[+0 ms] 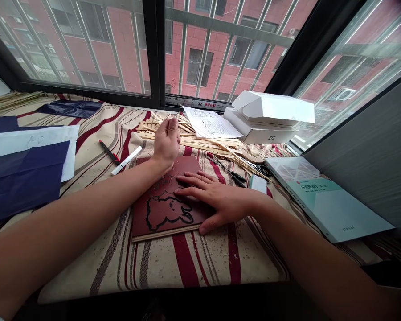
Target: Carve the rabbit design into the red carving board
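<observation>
A reddish-brown board [140, 225] lies on the striped cloth, with a bear-like cartoon figure in black line [169, 211] on it. Above the board's far left part is my left hand [167, 141], closed in a fist with the thumb uppermost. What its fingers hold, if anything, is hidden. My right hand [217, 196] rests flat on the right side of the board, fingers spread, and covers part of the surface. Small pale crumbs are scattered on the cloth around the board.
Left of the board lie a pen [109, 152], a white stick [127, 160] and dark blue sheets [26, 171]. Wooden strips [214, 142], a drawing sheet [210, 122] and a white box [267, 129] are behind. Scissors [235, 176], an eraser-like block [258, 183] and a book [327, 196] lie right.
</observation>
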`<action>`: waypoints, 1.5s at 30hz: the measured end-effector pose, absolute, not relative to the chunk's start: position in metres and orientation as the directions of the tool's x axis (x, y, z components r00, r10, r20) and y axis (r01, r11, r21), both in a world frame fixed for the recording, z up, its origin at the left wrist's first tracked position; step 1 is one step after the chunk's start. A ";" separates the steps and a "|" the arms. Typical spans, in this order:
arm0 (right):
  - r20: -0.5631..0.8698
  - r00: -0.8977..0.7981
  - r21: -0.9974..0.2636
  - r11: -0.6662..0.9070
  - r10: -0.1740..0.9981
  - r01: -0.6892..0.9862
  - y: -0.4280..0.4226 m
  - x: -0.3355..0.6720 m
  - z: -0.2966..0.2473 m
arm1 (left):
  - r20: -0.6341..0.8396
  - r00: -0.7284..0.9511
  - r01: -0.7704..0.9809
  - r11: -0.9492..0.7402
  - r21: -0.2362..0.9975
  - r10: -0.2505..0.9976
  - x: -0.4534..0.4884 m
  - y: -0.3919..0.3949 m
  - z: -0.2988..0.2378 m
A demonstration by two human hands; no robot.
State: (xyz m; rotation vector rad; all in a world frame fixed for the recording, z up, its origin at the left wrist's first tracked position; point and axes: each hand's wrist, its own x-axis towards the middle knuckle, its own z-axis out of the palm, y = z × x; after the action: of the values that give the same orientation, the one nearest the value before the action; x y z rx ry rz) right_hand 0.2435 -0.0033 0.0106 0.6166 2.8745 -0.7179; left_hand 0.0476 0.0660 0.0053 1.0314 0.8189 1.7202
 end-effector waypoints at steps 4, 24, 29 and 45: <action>-0.197 -0.915 -0.441 0.802 0.353 0.404 -0.003 0.243 0.010 | 0.145 0.146 -0.464 -0.062 0.884 0.979 0.031 0.069 0.011; -0.193 -0.914 -0.430 0.806 0.357 0.406 -0.003 0.244 0.013 | 0.133 0.249 -0.440 -0.011 0.898 0.959 0.031 0.063 0.016; -0.201 -0.913 -0.417 0.812 0.355 0.408 -0.002 0.243 0.012 | 0.164 0.253 -0.443 -0.037 0.896 0.953 0.033 0.065 0.013; -0.173 -0.917 -0.441 0.804 0.360 0.399 -0.003 0.245 0.013 | 0.205 0.277 -0.438 -0.066 0.896 0.939 0.033 0.066 0.011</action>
State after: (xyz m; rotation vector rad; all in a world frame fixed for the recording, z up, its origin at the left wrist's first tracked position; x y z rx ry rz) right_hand 0.2451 -0.0030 0.0126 0.6125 2.9067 -0.7378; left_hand 0.0325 0.0655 0.0111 1.1144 0.5871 1.2435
